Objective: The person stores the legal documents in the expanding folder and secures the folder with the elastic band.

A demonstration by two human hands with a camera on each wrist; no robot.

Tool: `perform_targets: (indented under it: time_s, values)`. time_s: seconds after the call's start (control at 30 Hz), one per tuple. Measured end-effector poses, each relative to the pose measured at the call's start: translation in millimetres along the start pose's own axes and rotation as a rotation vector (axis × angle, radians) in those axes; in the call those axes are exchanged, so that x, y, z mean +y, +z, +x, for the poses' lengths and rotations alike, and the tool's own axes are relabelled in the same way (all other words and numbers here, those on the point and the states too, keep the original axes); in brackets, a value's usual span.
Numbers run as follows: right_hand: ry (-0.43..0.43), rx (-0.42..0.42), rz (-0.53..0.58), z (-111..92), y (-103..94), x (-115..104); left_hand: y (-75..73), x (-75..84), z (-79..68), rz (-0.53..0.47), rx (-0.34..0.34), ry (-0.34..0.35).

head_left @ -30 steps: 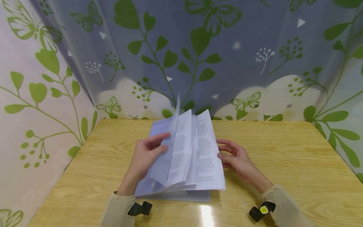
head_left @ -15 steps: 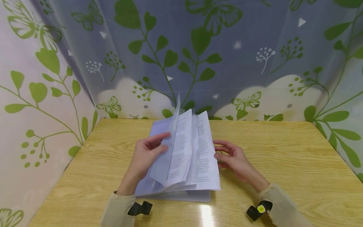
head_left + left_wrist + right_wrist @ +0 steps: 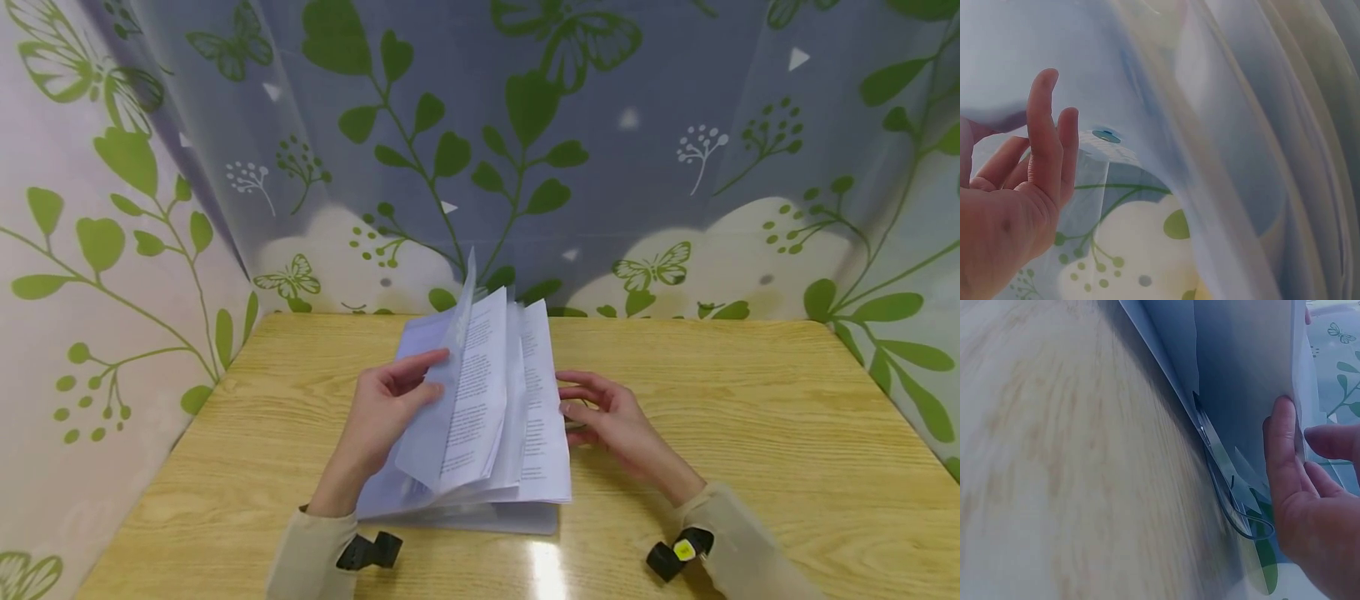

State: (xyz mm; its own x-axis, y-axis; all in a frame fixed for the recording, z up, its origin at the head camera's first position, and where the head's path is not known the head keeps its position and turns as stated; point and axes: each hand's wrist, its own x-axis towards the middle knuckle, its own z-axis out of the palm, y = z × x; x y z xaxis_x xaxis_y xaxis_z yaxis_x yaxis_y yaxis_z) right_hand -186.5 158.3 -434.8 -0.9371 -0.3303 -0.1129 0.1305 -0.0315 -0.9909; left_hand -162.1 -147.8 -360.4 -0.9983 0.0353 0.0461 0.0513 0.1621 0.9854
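A translucent plastic document folder (image 3: 517, 518) stands partly fanned apart on the table, with printed sheets (image 3: 543, 417) among its leaves. My left hand (image 3: 386, 408) holds its raised left flap (image 3: 431, 442), thumb and index finger at the flap's edge. In the left wrist view, the fingers of that hand (image 3: 1035, 169) stand against the pale plastic, near a small teal snap button (image 3: 1107, 135). My right hand (image 3: 618, 421) pinches the right edge of the printed sheets; in the right wrist view, thumb and fingers (image 3: 1285, 447) lie on either side of them.
A thin dark cord loop (image 3: 1254, 536) sticks out from the folder's lower edge. The wood-grain table (image 3: 750, 400) meets a curtain (image 3: 637, 150) with leaves and butterflies at its back edge. Each wrist wears a black camera strap (image 3: 678, 557).
My right hand has moved left, and the printed sheets have slid left with it, deeper between the folder's leaves. The left hand and the flap have stayed nearly still.
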Motion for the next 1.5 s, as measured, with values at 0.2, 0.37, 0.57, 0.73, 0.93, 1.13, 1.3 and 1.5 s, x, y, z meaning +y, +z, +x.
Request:
perform_targets:
  time_s: [0.2, 0.37, 0.57, 0.73, 0.93, 1.13, 1.3, 1.5]
  values:
    - [-0.004, -0.016, 0.022, 2, 2.8, 1, 0.3, -1.2, 0.4, 0.001, -0.002, 0.007]
    - [0.002, -0.017, 0.020, 4, 5.6, 1, 0.4, -0.8, 0.0, 0.001, 0.001, 0.006]
    - [0.023, -0.008, 0.002, 5, 8.3, 0, -0.1, -0.6, 0.0, 0.007, -0.001, 0.003]
    - [0.032, -0.013, 0.009, 6, 10.5, -1, -1.4, -1.5, 0.9, 0.004, -0.002, -0.008]
    - [0.035, -0.017, 0.019, 6, 13.5, -3, -2.0, -1.3, 1.0, -0.004, -0.008, -0.008]
    - [0.036, -0.023, 0.043, 8, 14.8, -3, -1.6, -0.8, 0.2, 0.000, -0.004, -0.001]
    - [0.043, -0.014, 0.046, 10, 15.5, -2, -0.8, -1.0, -0.1, 0.005, 0.008, 0.006]
    - [0.047, 0.005, 0.053, 12, 18.4, -2, -0.4, -1.8, 0.8, 0.010, 0.013, -0.001]
